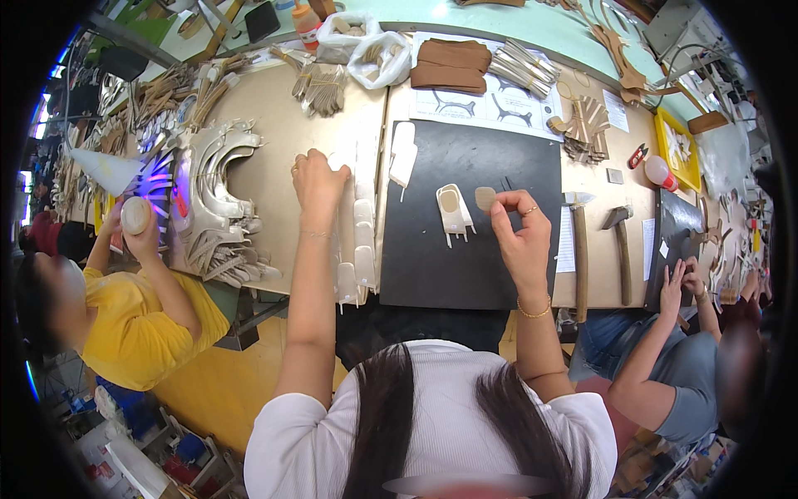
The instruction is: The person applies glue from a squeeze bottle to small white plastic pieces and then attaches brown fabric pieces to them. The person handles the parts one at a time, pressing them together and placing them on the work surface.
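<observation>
Between the thumb and fingertips of my right hand [524, 237] is a small tan rounded patch [485, 198], held just above the black mat [440, 279]. Left of it on the mat lies a white cut leather piece [453, 223] with narrow strips at its near end. A tan oval patch [450, 201] rests on that piece. My left hand [318, 185] is at the far end of an overlapping row of white leather pieces [364, 237], its thumb apart from the fingers; nothing shows in it. More white pieces [403, 158] overlap the mat's far left corner.
Two hammers [580, 258] [622, 254] lie right of the mat. Beyond it are brown leather pieces [450, 65], printed sheets [507, 106] and plastic bags [381, 62]. Curved white pieces [218, 166] are piled at left. Co-workers sit at left [141, 320] and right [665, 374].
</observation>
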Motion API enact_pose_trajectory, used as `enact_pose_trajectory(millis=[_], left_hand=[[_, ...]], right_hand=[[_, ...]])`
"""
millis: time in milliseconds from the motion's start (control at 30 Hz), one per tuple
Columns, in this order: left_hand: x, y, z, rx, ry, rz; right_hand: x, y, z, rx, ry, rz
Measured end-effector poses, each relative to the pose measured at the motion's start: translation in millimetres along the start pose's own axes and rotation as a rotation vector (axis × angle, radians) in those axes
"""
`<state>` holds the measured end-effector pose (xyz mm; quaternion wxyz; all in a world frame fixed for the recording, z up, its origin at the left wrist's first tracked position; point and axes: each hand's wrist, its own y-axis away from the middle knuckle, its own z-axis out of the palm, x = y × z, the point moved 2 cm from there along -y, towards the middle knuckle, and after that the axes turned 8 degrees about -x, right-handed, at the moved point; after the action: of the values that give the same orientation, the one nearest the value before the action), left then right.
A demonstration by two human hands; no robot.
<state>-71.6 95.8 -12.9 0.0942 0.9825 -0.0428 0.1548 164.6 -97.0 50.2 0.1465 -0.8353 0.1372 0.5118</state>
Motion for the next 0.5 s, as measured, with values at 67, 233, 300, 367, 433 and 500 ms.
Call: enact_pose_trajectory(millis=[67, 233, 300, 367, 433, 500], left_hand=[[-1, -4, 3, -0.033, 0.003, -0.014], [-5, -12, -3, 0.115, 0.279, 0.031], [-11, -22, -11, 0.192, 0.603, 0.039], [-14, -31, -17, 0.244, 0.857, 0.069], [-14, -38, -21, 0.31, 1.035, 0.119], [-12, -35, -20, 0.172, 1.358, 0.141]], right_hand=[[-4, -2, -2, 0.014, -0.001, -0.023], [-9, -7, -4, 0.032, -0.038, -0.056], [-11, -8, -4, 0.031, -0.039, -0.074], [-13, -9, -2, 0.017, -0.059, -0.073], [-16, -13, 1, 0.007, -0.086, -0.092], [-19, -14, 5, -0.006, -0.123, -0.113]])
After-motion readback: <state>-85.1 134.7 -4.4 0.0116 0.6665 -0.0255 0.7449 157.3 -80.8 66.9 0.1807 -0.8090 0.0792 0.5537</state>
